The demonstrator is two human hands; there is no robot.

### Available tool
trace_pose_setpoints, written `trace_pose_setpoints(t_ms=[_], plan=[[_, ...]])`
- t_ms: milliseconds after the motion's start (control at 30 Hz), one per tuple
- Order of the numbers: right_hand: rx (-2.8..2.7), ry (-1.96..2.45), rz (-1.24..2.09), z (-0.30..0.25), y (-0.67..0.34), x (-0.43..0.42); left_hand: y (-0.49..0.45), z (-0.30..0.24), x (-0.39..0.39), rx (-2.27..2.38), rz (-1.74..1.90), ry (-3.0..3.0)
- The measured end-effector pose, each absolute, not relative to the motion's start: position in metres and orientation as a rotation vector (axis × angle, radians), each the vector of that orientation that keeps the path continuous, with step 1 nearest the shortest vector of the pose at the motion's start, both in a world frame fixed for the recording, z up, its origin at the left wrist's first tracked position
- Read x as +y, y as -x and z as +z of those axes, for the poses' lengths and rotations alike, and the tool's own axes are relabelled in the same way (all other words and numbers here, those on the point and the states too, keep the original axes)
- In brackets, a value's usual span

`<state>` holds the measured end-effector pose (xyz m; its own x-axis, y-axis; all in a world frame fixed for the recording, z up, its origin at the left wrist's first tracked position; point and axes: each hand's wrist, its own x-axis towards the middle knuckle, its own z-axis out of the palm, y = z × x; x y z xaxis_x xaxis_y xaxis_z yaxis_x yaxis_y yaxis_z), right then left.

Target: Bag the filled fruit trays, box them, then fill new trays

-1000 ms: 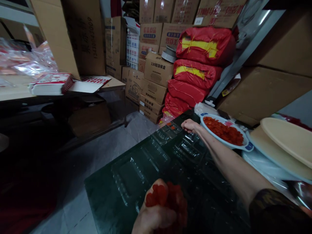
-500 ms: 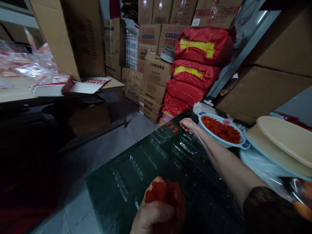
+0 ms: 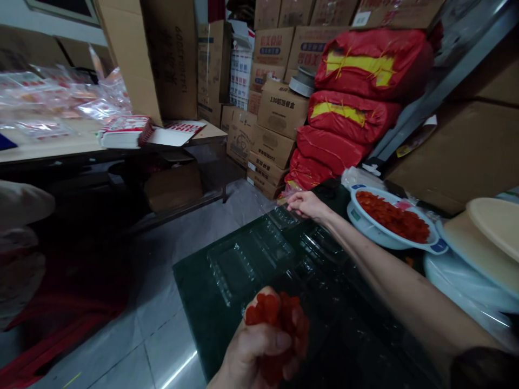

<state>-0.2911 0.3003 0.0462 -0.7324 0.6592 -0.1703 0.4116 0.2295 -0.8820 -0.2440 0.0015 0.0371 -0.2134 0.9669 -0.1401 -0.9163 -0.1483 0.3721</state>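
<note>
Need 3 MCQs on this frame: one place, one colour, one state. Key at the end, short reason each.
1. Where is the white bowl relative to the clear plastic tray?
A. Beyond the right forearm, to the tray's right
B. On the floor, left of the tray
C. Inside the tray

2. What is the main colour of the stacked sacks beside the cartons?
A. Blue
B. White
C. Red

3. What is the left hand doing?
A. Lying open and empty
B. Closed around red-orange pieces
C. Holding a carton

Answers:
1. A: the bowl sits past the right hand and forearm.
2. C: the sacks are red with yellow bands.
3. B: the pieces are bunched in its curled fingers.
</note>
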Motion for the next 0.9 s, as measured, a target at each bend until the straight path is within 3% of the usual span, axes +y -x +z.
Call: trace_pose_setpoints(t_ms=[333, 700, 900], plan=[[-2.699, 0.734, 1.351, 0.047, 0.297, 0.219, 0.242, 0.037, -0.015, 0.442, 1.814, -0.157], [-2.759, 0.998, 1.262, 0.044, 0.296, 0.212, 0.229, 0.035, -0.03, 0.403, 1.823, -0.167], [-2.681, 1.015, 0.981, 0.033, 0.303, 0.21, 0.222, 0.035, -0.032, 0.417, 1.816, -0.154]])
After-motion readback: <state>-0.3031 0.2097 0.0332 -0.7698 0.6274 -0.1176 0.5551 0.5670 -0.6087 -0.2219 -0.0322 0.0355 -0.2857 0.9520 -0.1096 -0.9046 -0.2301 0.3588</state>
